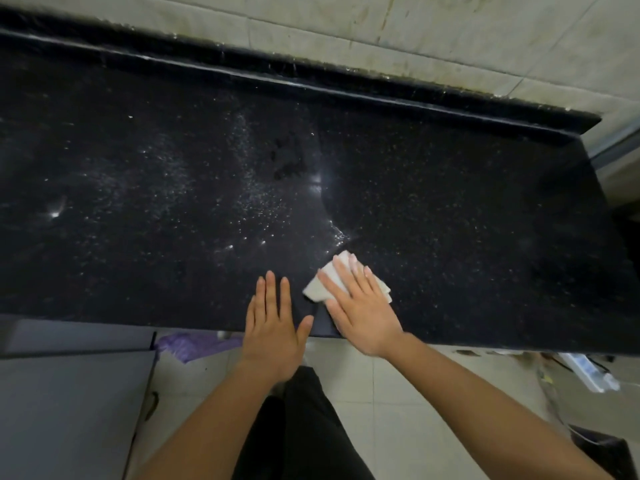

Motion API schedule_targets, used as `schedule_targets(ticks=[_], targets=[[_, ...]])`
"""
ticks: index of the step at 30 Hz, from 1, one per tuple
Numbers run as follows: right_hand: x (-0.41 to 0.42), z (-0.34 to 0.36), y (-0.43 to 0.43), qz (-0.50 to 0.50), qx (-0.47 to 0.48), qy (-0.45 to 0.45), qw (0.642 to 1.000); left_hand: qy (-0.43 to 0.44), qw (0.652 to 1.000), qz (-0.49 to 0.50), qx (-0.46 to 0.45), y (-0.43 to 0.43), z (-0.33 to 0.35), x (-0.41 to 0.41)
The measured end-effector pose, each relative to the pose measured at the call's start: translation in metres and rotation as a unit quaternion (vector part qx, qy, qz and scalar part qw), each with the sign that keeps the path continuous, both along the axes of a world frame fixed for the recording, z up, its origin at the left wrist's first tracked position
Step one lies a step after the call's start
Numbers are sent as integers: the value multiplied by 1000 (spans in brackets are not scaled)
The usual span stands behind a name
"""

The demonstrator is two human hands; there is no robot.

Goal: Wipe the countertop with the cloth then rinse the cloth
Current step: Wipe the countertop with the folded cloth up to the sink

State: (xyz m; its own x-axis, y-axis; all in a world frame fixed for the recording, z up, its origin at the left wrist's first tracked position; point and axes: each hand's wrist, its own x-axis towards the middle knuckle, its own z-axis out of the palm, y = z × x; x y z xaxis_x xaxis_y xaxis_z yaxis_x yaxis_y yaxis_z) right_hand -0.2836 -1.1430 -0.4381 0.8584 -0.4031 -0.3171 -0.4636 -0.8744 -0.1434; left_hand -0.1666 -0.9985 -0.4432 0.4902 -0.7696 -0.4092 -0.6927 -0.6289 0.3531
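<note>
A black speckled countertop [450, 202] fills most of the view. Its left half is covered in fine water droplets, its right half looks smooth, and a curved wet line divides them. A folded white cloth [320, 287] lies near the front edge. My right hand [360, 306] presses flat on top of it with fingers spread, hiding much of it. Just to the left of the cloth, my left hand [273, 327] rests flat and open on the counter's front edge, holding nothing.
A raised black lip and a stained tiled wall [415, 32] run along the back. The counter ends at the right [602, 209]. A grey cabinet [69, 410] stands at the lower left, purple plastic [197, 344] under the edge, and clutter on the floor [588, 372] at right.
</note>
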Motion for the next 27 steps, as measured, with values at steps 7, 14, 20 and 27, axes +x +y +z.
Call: schedule_targets(ticks=[7, 14, 20, 27], targets=[[-30, 0, -75, 47, -42, 18, 998, 11, 1000, 7, -19, 2, -2, 0], [77, -3, -132, -211, 17, 8, 977, -9, 1000, 21, -7, 1, -5, -2], [92, -1, -87, -41, -19, 16, 999, -9, 1000, 17, -19, 1, -3, -4], [-11, 1, -11, 158, -5, 10, 987, 39, 999, 6, -34, 7, 7, 6]])
